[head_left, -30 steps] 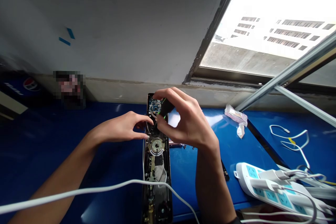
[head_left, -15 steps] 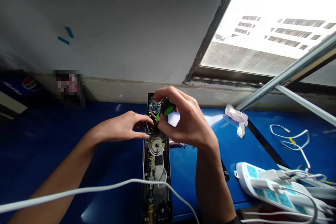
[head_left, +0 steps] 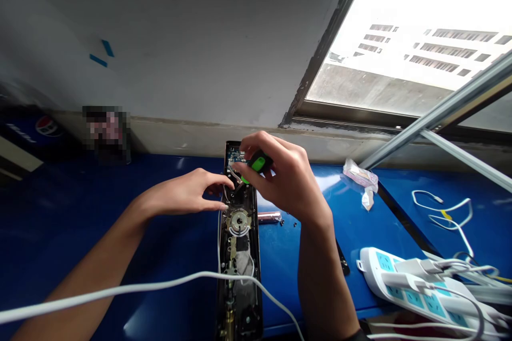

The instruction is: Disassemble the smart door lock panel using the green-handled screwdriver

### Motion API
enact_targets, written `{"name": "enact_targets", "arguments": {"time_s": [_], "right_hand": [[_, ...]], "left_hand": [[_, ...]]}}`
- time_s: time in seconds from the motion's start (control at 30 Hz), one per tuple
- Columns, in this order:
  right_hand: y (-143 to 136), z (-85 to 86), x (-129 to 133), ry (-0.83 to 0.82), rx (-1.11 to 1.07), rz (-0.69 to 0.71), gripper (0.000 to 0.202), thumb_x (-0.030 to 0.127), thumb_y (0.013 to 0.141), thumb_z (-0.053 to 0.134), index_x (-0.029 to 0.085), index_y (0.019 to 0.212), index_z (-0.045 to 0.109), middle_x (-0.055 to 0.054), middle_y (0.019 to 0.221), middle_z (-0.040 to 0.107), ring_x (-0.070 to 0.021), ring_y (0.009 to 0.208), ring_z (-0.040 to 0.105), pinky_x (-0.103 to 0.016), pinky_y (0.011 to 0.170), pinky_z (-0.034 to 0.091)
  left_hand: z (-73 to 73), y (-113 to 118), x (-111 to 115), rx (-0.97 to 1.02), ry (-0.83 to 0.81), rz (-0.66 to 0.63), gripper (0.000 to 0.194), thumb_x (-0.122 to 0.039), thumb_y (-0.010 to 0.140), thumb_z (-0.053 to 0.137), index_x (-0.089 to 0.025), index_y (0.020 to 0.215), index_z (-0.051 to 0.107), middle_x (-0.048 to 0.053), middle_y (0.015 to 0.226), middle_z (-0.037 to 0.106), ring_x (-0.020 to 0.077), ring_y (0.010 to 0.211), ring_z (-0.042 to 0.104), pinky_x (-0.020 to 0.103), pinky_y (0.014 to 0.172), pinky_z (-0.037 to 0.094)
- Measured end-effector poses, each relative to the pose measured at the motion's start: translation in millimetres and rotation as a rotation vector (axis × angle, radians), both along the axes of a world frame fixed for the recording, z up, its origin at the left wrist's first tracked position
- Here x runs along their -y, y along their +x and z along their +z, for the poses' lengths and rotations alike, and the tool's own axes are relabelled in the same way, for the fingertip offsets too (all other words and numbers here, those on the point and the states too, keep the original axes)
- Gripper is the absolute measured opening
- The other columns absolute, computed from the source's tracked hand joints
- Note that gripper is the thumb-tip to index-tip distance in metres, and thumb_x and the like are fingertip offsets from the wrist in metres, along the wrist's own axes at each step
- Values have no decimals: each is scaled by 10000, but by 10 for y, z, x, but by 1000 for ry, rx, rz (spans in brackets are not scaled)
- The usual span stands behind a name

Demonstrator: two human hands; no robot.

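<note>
A long black housing (head_left: 248, 256), which looks like an opened electronic door lock, stretches away from me on the blue table. It has a blue circuit board (head_left: 235, 155) at its far end and a round metal part (head_left: 239, 221) near its middle. My right hand (head_left: 286, 178) is closed around a green-and-black screwdriver (head_left: 259, 163), tilted down toward the inside of the housing; its tip is hard to make out. At the housing's left edge, my left hand (head_left: 188, 192) touches it with index finger and thumb apart. Its other fingers are partly hidden.
A white cable (head_left: 160, 286) crosses low in front of me over the housing. A pinkish bar-shaped object (head_left: 269, 217) and several small screws (head_left: 282, 222) lie to the right. Farther right are a power strip (head_left: 416, 285) with plugs, a plastic packet (head_left: 360, 173) and a coiled white cable (head_left: 450, 208).
My right fingers have shifted on the screwdriver handle, with the thumb now farther up and across it. The pinkish bar shows more. My left hand stays in place.
</note>
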State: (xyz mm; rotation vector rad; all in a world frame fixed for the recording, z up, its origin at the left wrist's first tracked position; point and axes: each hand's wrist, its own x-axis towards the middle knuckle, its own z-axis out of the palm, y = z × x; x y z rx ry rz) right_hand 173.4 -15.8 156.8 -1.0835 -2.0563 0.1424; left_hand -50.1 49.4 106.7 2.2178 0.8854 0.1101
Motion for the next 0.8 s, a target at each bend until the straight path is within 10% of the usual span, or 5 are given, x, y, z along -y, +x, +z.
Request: {"name": "enact_targets", "arguments": {"time_s": [0.8], "right_hand": [[283,104,60,148,-246,-37,313,67,797,623,238,1059,628,-3,951,689,-157,813,659,-327,689,570]], "left_hand": [[-119,115,53,124,273,60,248,-373,1003,604,-200,981,779,36,973,726,171,830,665,274,748,490]]}}
